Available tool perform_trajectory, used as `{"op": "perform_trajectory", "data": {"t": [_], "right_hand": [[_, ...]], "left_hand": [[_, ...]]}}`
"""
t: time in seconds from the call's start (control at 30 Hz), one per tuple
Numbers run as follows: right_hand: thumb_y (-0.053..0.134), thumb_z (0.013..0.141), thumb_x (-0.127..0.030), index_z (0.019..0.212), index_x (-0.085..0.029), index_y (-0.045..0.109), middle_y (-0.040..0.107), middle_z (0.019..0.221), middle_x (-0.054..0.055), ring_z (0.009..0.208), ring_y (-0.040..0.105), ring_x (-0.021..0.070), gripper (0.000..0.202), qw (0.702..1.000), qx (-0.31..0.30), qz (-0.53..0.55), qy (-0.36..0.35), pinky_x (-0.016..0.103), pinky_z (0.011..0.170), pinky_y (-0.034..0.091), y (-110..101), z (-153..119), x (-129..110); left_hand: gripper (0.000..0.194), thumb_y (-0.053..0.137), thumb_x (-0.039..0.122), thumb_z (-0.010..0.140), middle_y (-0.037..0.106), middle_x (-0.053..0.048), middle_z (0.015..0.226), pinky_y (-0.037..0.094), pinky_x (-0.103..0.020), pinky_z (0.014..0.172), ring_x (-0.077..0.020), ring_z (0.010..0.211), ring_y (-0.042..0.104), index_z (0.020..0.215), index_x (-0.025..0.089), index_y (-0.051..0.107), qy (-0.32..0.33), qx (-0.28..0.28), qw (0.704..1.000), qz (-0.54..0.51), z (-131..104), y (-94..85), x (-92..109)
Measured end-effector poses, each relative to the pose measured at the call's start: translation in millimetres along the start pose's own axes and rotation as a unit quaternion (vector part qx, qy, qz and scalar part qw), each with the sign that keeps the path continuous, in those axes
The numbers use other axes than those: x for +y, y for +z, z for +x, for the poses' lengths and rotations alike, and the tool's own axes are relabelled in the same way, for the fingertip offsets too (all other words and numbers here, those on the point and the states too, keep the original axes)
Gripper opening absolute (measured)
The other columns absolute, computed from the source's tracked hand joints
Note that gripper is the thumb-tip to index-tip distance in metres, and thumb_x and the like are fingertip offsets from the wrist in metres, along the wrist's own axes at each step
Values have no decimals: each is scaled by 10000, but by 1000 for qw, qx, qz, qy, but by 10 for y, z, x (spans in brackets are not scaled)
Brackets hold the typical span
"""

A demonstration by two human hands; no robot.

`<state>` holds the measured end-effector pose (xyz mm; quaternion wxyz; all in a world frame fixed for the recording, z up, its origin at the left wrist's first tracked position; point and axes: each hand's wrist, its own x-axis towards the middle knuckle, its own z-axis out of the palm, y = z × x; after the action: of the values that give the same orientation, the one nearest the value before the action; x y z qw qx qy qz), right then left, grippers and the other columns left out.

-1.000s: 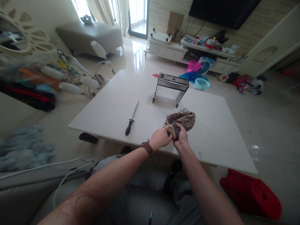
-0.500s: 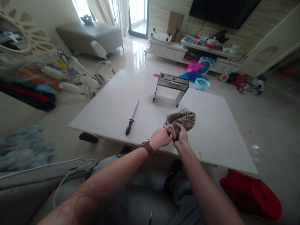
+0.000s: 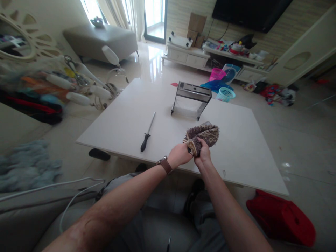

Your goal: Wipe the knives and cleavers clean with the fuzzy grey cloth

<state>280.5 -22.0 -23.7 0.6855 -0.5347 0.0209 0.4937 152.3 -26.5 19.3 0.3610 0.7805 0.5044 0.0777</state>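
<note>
- the left hand (image 3: 180,154) is curled into a fist at the near left side of the cloth, closed around a dark object (image 3: 189,149); only a small part of this shows, so i cannot tell what it is.
- the right hand (image 3: 204,154) grasps the patterned cloth (image 3: 206,134), thumb on top, the other fingers mostly hidden.
- the cloth, brown and beige, is folded and bunched over the near part of the white table (image 3: 112,129), right of the middle; i cannot tell whether it touches the tabletop.
- a flat grey corner (image 3: 207,123) shows just past the cloth's far edge; the rest is covered.
- the two hands are side by side, close together near the table's near edge.
- a brown-strapped watch (image 3: 165,165) is on the left wrist.
- a sharpening steel (image 3: 144,141) lies on the table, left of the hands and apart from them, black handle toward the near edge, thin metal rod pointing far and slightly right.
- a slotted stand (image 3: 193,89) with a metal top and pale see-through sides stands upright, beyond the cloth and a little left of it.
- a small red piece (image 3: 174,84) is near the far edge, left of the stand.
- past the far edge are a light blue basket (image 3: 226,93), a pink basket (image 3: 217,74) and some blue plastic (image 3: 214,85).
- a red object (image 3: 282,218) lies on the floor, near and right.
</note>
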Motion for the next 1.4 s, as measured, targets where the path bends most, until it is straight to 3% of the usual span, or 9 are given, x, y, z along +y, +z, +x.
{"op": "perform_trajectory", "data": {"t": [1.4], "right_hand": [[774, 707, -184, 895, -143, 708, 799, 868, 26, 712, 750, 165, 204, 1000, -1, 1, 2, 255, 664, 656, 7, -15, 0]], "left_hand": [[336, 566, 286, 905, 781, -124, 1161, 570, -327, 894, -272, 1066, 745, 1189, 230, 736, -7, -8, 1000, -5, -17, -30, 16]]}}
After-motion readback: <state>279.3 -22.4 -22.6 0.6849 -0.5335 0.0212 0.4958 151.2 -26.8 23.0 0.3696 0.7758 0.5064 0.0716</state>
